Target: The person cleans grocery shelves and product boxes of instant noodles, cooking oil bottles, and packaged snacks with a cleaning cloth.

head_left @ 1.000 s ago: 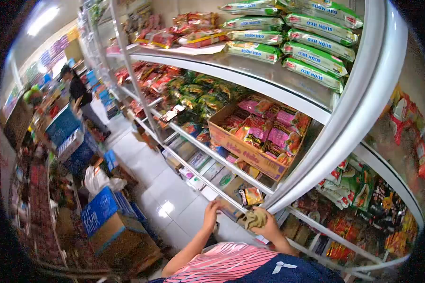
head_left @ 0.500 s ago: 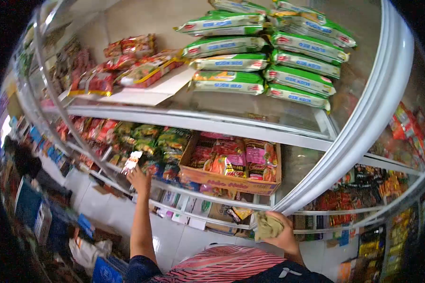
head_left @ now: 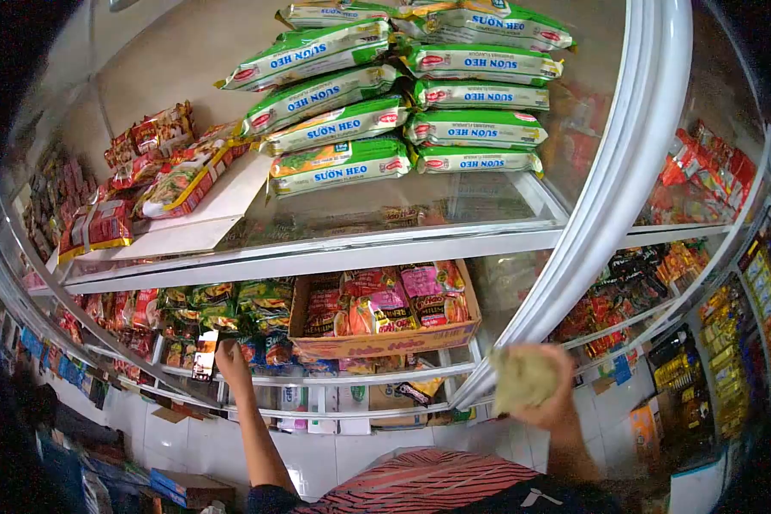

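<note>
My right hand is closed around a crumpled pale green cloth, beside the white curved frame of the glass case; both are blurred. Out to the left, my left hand has its fingers curled at the right edge of a small bright rectangle that looks like a phone with a lit screen. Behind that hand are green noodle packets on the lower shelf. An open carton of pink and red noodle packets lies between my two hands, touched by neither.
Green and white packs are stacked on the upper glass shelf. Red packets lie on a white board to their left. The curved white frame crosses the right side. More packets sit beyond it. White floor tiles show below.
The view has turned, so the case appears lower and further left. My right hand has moved up and right with the cloth. My left hand stays by the bright phone-like rectangle.
</note>
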Demonstrator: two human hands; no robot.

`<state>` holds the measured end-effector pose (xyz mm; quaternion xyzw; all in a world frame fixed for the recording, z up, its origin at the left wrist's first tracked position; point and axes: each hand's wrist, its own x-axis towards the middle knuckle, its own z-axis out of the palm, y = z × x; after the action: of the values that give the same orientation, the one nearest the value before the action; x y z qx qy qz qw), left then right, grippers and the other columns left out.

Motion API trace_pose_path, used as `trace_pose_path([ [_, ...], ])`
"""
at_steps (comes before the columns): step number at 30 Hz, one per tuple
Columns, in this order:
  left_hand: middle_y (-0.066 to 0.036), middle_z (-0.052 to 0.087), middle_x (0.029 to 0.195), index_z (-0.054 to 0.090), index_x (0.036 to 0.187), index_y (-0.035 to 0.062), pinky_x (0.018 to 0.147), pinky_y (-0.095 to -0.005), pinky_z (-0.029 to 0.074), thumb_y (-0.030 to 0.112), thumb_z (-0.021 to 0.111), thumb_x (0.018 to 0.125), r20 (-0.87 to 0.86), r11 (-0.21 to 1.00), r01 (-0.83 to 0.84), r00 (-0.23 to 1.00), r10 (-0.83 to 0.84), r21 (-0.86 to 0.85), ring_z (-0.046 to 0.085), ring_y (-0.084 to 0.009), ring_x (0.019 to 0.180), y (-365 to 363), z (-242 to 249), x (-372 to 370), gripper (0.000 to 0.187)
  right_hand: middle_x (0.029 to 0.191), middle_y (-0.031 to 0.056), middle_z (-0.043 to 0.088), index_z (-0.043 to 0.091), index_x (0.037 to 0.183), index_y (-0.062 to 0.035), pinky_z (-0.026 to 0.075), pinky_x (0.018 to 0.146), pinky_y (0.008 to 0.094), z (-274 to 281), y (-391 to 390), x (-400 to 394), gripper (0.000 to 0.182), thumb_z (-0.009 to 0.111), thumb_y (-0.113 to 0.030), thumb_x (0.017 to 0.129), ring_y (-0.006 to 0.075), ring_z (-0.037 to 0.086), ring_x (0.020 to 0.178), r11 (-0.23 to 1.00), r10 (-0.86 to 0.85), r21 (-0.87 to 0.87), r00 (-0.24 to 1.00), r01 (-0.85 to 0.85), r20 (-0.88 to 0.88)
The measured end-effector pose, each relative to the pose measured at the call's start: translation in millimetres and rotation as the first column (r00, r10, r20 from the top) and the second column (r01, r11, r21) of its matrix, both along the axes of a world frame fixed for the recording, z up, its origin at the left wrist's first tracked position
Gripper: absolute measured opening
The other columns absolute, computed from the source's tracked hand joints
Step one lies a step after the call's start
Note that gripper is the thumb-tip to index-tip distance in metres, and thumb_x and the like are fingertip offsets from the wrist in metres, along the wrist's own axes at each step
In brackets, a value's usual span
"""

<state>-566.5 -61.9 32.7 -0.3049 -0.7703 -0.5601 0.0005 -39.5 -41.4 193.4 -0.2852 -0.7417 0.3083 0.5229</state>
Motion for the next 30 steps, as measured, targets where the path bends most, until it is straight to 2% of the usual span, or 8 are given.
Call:
trace_pose_path([
  [1,-0.015,0.053,0.091,0.054,0.089,-0.0023,0.070,-0.0279,0.040,0.006,0.050,0.077,-0.002,1.000,0.004,1.000,-0.004,0.000,0.052,-0.0191,0.082,-2.1,14.5,10.9,0.015,0.113,0.0199,0.045,0.041,0.110,-0.0099,0.039,0.085,0.0415,20.4,10.5,-9.8,0.066,0.077,-0.019,0.055,0.0331,0.048,0.102,0.995,0.075,0.083,0.980,-0.061,-0.186],
  [5,-0.010,0.053,0.087,0.054,0.088,-0.0010,0.073,-0.0287,0.039,0.001,0.049,0.076,-0.395,0.935,0.169,0.918,-0.035,0.311,0.050,-0.0195,0.082,-29.5,130.6,96.3,0.013,0.110,0.0205,0.045,0.042,0.110,-0.0106,0.036,0.087,0.0435,111.8,30.0,-24.9,0.066,0.075,-0.015,0.054,0.0357,0.045,0.102,0.688,-0.376,0.693,0.923,0.216,0.085],
  [11,-0.012,0.056,0.074,0.053,0.074,-0.0019,0.069,-0.0353,0.039,-0.003,0.047,0.065,-0.712,0.837,0.356,0.700,0.055,0.416,0.050,-0.0264,0.072,-44.5,196.2,146.3,0.011,0.109,0.0152,0.046,0.040,0.118,-0.0081,0.038,0.086,0.0389,159.6,62.9,-72.2,0.067,0.067,-0.008,0.056,0.0322,0.045,0.102,0.594,-0.574,0.752,0.806,0.286,0.147],
  [14,-0.013,0.049,0.066,0.050,0.069,-0.0016,0.058,-0.0328,0.038,-0.002,0.047,0.061,-0.690,0.874,0.396,0.716,-0.104,0.280,0.047,-0.0269,0.063,-32.0,174.0,131.2,0.009,0.102,0.0138,0.049,0.045,0.113,-0.0057,0.040,0.081,0.0386,154.2,68.7,-86.4,0.062,0.067,-0.010,0.056,0.0316,0.047,0.094,0.741,-0.500,0.647,0.790,0.178,0.355],
  [19,-0.010,0.056,0.083,0.055,0.085,0.0060,0.073,-0.0387,0.038,0.015,0.056,0.071,-0.677,0.973,-0.193,0.734,0.060,-0.124,0.049,-0.0292,0.085,-14.8,53.3,20.0,0.017,0.094,0.0116,0.053,0.050,0.109,-0.0077,0.043,0.075,0.0380,133.6,44.9,-56.7,0.064,0.072,-0.021,0.051,0.0290,0.052,0.084,0.651,-0.266,0.758,0.920,-0.050,0.289],
  [21,-0.014,0.053,0.105,0.048,0.110,0.0087,0.086,-0.0492,0.031,0.035,0.049,0.080,-0.674,0.750,-0.533,0.721,0.161,-0.391,0.043,-0.0324,0.104,-18.8,13.8,-14.6,0.040,0.095,0.0118,0.055,0.050,0.110,-0.0066,0.044,0.074,0.0398,101.0,29.0,-46.1,0.062,0.072,-0.030,0.058,0.0283,0.055,0.081,0.724,0.036,0.649,0.952,-0.235,0.305],
  [24,-0.018,0.041,0.122,0.031,0.128,0.0105,0.091,-0.0611,0.017,0.053,0.035,0.082,-0.536,0.431,-0.596,0.801,0.265,-0.677,0.028,-0.0338,0.120,-19.3,-29.5,-48.2,0.062,0.099,0.0132,0.054,0.049,0.111,-0.0076,0.043,0.079,0.0398,35.5,9.0,-50.2,0.061,0.072,-0.027,0.058,0.0299,0.055,0.087,0.895,0.217,0.306,0.916,-0.325,0.337],
  [30,-0.014,0.036,0.128,0.031,0.127,0.0102,0.093,-0.0608,0.012,0.045,0.044,0.081,-0.582,0.600,-0.520,0.806,0.108,-0.608,0.026,-0.0292,0.122,-7.2,-32.5,-56.8,0.059,0.107,0.0151,0.050,0.045,0.113,-0.0102,0.040,0.085,0.0387,-71.4,0.2,-60.7,0.062,0.069,-0.017,0.057,0.0322,0.049,0.100,0.965,0.218,-0.213,0.922,-0.155,0.319],
])
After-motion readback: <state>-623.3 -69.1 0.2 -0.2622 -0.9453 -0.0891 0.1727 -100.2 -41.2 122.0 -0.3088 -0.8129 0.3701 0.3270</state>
